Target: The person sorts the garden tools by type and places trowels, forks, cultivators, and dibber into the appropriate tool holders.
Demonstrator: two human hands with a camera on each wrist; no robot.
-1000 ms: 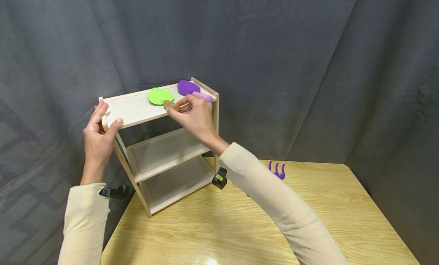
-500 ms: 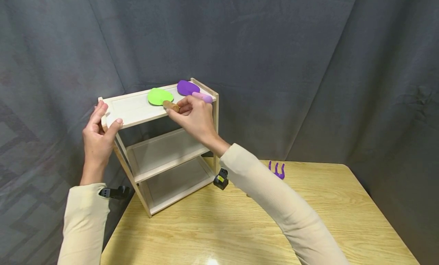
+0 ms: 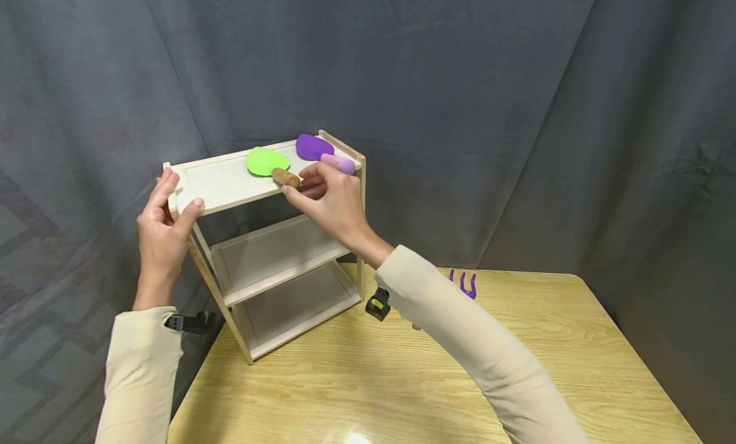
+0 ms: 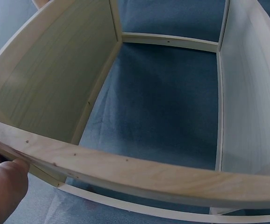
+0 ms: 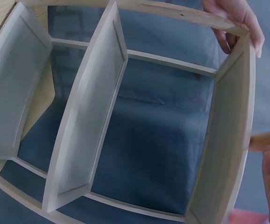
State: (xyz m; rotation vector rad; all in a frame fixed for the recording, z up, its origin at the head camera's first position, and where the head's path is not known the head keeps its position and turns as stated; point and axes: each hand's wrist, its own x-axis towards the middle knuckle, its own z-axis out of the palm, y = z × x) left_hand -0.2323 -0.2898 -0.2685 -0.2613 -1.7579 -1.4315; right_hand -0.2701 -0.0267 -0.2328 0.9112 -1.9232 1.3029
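Note:
In the head view a pale wooden shelf unit with three tiers stands tilted in view. My left hand grips the left end of its top board, thumb over the front edge. On that board lies a small trowel with a lime green blade, its wooden handle pointing at the front edge. My right hand is just right of that handle, thumb and fingers parted around its end. In the right wrist view the fingertips are close by the handle; contact is unclear. A purple-bladed trowel with a pink handle lies further right.
On the wooden table a purple three-pronged fork is partly hidden by my right sleeve. Grey curtains hang behind and at both sides. The middle shelf lies below the top board.
My right hand has drawn slightly right and its fingers have loosened, showing more of the wooden handle. The green trowel stays on the board. My left hand keeps its grip.

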